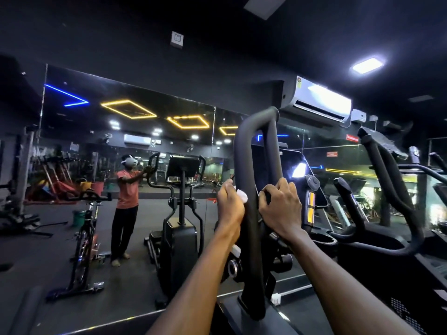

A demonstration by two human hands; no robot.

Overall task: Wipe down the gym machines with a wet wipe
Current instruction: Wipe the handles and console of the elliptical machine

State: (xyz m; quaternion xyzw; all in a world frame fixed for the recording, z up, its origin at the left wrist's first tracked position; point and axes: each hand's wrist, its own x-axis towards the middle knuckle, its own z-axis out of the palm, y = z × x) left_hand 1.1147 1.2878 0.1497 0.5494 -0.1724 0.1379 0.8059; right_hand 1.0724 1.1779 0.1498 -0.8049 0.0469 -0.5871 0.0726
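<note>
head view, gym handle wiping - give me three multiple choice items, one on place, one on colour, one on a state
1. Where is the wipe?
A. on the floor
B. in the left hand against the looped handle
C. on the console screen

2. What colour is the wipe?
A. white
B. blue
C. yellow

3. What is the right hand doing?
A. hanging free
B. pressing the screen flat
C. gripping the handle's right bar

Key: 1 B, the wipe sits in the left hand against the looped handle. 2 A, it shows white against the black bar. 3 C, the right hand has fingers curled round the bar.

left hand (229, 204): fingers curled | right hand (280, 209): fingers curled, gripping
</note>
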